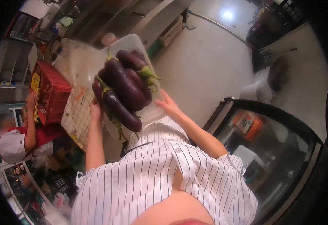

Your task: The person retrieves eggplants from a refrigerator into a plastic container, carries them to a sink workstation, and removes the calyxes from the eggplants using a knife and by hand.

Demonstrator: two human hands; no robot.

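Observation:
Between my hands is a translucent plastic container [134,42] piled with several purple eggplants [124,81] with green stems. My left hand [96,108] grips its left side, the fingers partly hidden beneath or behind the wall. On the right side, near the front corner, my right hand [168,105] holds the rim with the thumb on top. The front eggplants lean over the container's left and near edges, and some stems stick out past the rim.
A worktable with a grid-marked top [76,112] stands at left, a red plastic crate [57,92] of round items on it. Beside the crate is another person [12,143]. A glass-topped display case [268,152] is at right, white buckets [255,91] beyond it. Pale tiled floor [192,62] lies ahead.

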